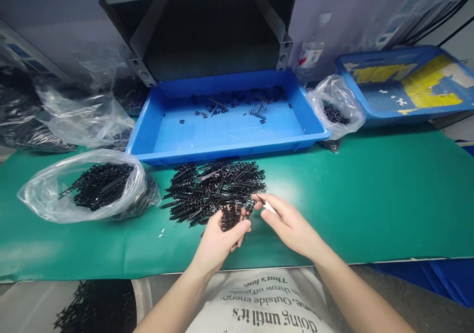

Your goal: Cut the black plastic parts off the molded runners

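My left hand (222, 232) is wrapped round a bunch of small black plastic parts (230, 218). Close by on its right, my right hand (287, 222) has thumb and forefinger drawn together on a slim white object (271, 208), with something thin and dark near the fingertips; its exact kind is unclear. Just beyond both hands, a pile of black plastic strips (211, 190), ladder-like in shape, lies on the green table mat (370, 190).
Behind the pile stands a blue tray (222, 148) with scattered black bits. Clear bags of black parts (99, 187) flank it, one bag (335, 106) at right. A blue basket (414, 111), a bottle (311, 52) and, below the table edge, a bin (142, 296) also show.
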The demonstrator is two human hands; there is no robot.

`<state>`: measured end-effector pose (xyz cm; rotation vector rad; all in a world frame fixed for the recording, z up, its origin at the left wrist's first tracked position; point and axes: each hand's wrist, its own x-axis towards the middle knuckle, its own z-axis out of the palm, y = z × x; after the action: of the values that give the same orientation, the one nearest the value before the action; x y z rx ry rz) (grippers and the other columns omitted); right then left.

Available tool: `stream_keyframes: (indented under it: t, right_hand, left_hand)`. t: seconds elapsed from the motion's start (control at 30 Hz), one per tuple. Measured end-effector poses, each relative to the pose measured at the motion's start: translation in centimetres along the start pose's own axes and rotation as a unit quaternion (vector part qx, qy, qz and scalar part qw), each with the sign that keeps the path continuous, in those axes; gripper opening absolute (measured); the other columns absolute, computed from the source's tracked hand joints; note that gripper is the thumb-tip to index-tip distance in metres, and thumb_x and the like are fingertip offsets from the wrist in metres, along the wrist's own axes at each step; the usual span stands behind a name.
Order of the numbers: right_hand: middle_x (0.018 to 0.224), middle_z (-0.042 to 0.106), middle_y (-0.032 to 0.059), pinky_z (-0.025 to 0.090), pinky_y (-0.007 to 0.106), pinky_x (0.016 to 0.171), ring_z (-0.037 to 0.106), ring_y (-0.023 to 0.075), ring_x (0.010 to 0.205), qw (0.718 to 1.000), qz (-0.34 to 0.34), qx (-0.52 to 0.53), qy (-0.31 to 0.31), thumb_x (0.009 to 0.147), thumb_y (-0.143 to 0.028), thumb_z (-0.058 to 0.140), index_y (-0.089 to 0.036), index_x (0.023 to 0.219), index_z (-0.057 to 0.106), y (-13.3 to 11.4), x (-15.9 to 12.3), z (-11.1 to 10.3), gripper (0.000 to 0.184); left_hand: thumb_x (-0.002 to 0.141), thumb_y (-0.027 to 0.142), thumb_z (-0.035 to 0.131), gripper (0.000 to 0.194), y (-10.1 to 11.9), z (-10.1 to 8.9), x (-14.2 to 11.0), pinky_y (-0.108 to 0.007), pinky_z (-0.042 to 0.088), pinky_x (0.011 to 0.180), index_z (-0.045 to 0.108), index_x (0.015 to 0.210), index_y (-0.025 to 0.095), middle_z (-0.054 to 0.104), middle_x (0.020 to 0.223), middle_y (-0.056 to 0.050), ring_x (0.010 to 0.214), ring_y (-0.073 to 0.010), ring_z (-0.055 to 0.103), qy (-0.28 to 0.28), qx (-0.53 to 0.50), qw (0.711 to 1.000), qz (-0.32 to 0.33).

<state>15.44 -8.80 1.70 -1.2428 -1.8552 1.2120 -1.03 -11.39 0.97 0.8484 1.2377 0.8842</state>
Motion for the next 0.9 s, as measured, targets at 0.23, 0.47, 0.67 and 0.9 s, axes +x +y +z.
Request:
stream_keyframes:
  t: [0.23, 0.47, 0.67, 0.9]
  right_hand:
    - [0.104, 0.060, 0.0074, 0.051, 0.032, 0.070, 0.059, 0.0189, 0.085, 0.984, -0.093, -0.150, -0.027, 0.091, -0.021, 0.032, -0.019, 0.118, 0.051, -0.5, -1.7, 0.5, 0.033]
    - [0.100, 0.063, 0.0077, 0.051, 0.032, 0.066, 0.060, 0.0200, 0.082, 0.973, -0.121, -0.196, 0.001, 0.093, -0.021, 0.031, -0.016, 0.118, 0.052, -0.4, -1.8, 1.1, 0.033]
    - [0.098, 0.064, 0.0074, 0.051, 0.031, 0.064, 0.061, 0.0192, 0.080, 0.974, -0.121, -0.193, 0.002, 0.092, -0.020, 0.032, -0.017, 0.119, 0.052, -0.3, -1.8, 1.4, 0.033]
    - [0.097, 0.064, 0.0071, 0.051, 0.030, 0.063, 0.061, 0.0187, 0.077, 0.975, -0.105, -0.193, 0.023, 0.092, -0.021, 0.033, -0.017, 0.117, 0.054, -0.2, -1.8, 2.0, 0.033]
  left_hand:
    - [0.070, 0.033, 0.063, 0.024, 0.1, -0.4, 0.3, -0.015, 0.025, 0.034, 0.053, 0.073, 0.012, 0.044, 0.047, 0.003, 0.039, -0.0063, 0.035, -0.005, -0.016, 1.000, 0.012]
    - [0.072, 0.030, 0.060, 0.018, -0.3, -0.4, 0.0, -0.016, 0.025, 0.036, 0.051, 0.074, 0.013, 0.042, 0.043, 0.005, 0.039, -0.0065, 0.033, 0.006, 0.018, 1.000, 0.003]
    - [0.068, 0.034, 0.062, 0.024, -0.2, -0.1, -0.2, -0.017, 0.024, 0.036, 0.050, 0.073, 0.014, 0.041, 0.042, 0.005, 0.038, -0.0067, 0.031, 0.043, 0.015, 0.999, -0.007]
    - [0.069, 0.034, 0.061, 0.022, -0.5, 0.1, 0.0, -0.018, 0.025, 0.038, 0.050, 0.070, 0.015, 0.039, 0.044, 0.006, 0.039, -0.0074, 0.033, 0.067, 0.042, 0.997, 0.013]
